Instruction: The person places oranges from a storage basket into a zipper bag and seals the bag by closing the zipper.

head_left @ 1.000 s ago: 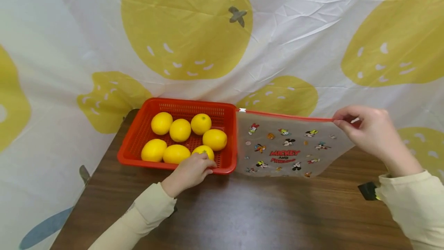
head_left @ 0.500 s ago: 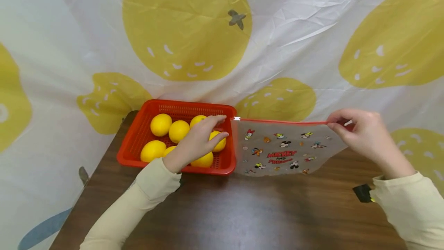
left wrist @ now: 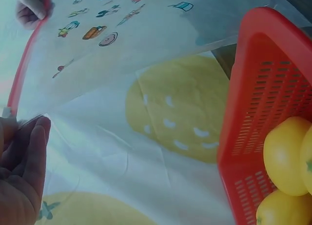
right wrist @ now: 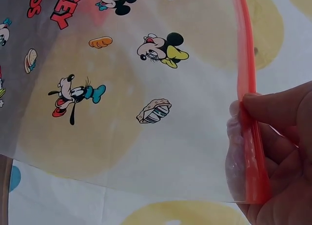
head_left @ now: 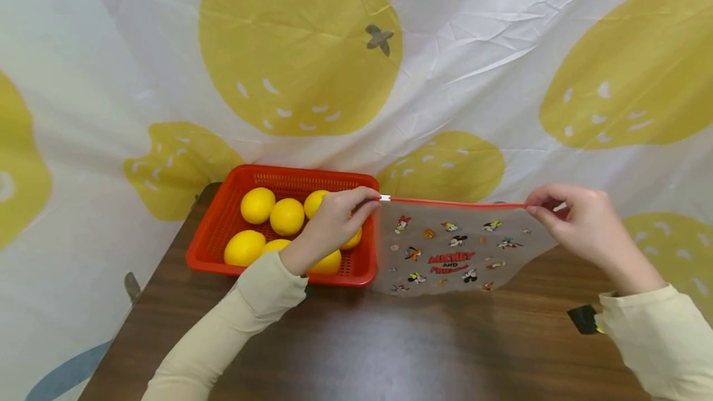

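Observation:
A clear zipper bag (head_left: 451, 240) printed with cartoon characters hangs upright, its red zip edge (head_left: 457, 204) stretched level between both hands. My left hand (head_left: 334, 221) pinches the top left corner, right beside the white slider (head_left: 385, 198). At the opposite end of the zip, my right hand (head_left: 576, 221) pinches the top right corner; in the right wrist view its thumb lies on the red strip (right wrist: 249, 137). Below my left arm stands a red plastic basket (head_left: 217, 228) with several lemons (head_left: 245, 247) in it. My left hand and sleeve cover some of the lemons.
The basket stands on a dark wooden table (head_left: 390, 351), near its back left edge. Behind the table hangs a white cloth (head_left: 473, 48) with big yellow fruit prints. A small black object (head_left: 583, 319) shows beside the right sleeve.
My left hand has risen from a lemon at the basket's front and moved right to the bag's left corner, which it now pinches. My right hand keeps its hold, slightly shifted left and lower.

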A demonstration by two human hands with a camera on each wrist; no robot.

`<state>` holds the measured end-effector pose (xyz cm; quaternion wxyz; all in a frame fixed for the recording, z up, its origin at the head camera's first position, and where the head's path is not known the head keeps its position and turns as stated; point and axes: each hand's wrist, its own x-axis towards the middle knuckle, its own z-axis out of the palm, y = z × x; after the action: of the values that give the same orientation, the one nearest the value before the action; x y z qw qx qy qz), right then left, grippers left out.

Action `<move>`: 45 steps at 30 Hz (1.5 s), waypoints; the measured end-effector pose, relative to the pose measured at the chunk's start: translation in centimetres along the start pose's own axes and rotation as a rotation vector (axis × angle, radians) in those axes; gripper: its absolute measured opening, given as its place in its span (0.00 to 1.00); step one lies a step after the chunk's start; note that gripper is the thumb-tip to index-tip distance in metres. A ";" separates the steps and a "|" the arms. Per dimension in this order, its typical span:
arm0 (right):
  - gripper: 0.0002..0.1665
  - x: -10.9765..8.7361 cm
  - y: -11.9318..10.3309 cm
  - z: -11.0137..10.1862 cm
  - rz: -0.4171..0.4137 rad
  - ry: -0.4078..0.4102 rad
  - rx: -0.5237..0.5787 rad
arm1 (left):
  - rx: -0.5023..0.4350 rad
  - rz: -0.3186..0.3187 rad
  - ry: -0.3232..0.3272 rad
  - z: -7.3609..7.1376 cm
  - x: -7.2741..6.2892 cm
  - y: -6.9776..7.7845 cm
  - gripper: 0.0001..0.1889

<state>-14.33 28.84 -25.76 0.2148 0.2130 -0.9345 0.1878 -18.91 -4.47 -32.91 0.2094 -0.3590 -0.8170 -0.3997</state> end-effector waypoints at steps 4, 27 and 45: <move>0.09 -0.3 0.5 0.2 0.000 -0.023 0.002 | -0.024 0.007 0.019 0.3 0.2 0.1 0.07; 0.14 1.3 -3.6 2.1 -0.196 0.059 -0.055 | -0.001 0.024 0.081 1.6 1.0 0.8 0.05; 0.11 5.5 -9.7 8.7 -0.394 0.102 0.033 | 0.011 0.058 0.080 1.4 1.2 0.9 0.05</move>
<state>-17.04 15.11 -27.90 0.2907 0.3853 -0.8596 0.1680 -19.14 -2.47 -32.55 0.2554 -0.3651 -0.7995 -0.4028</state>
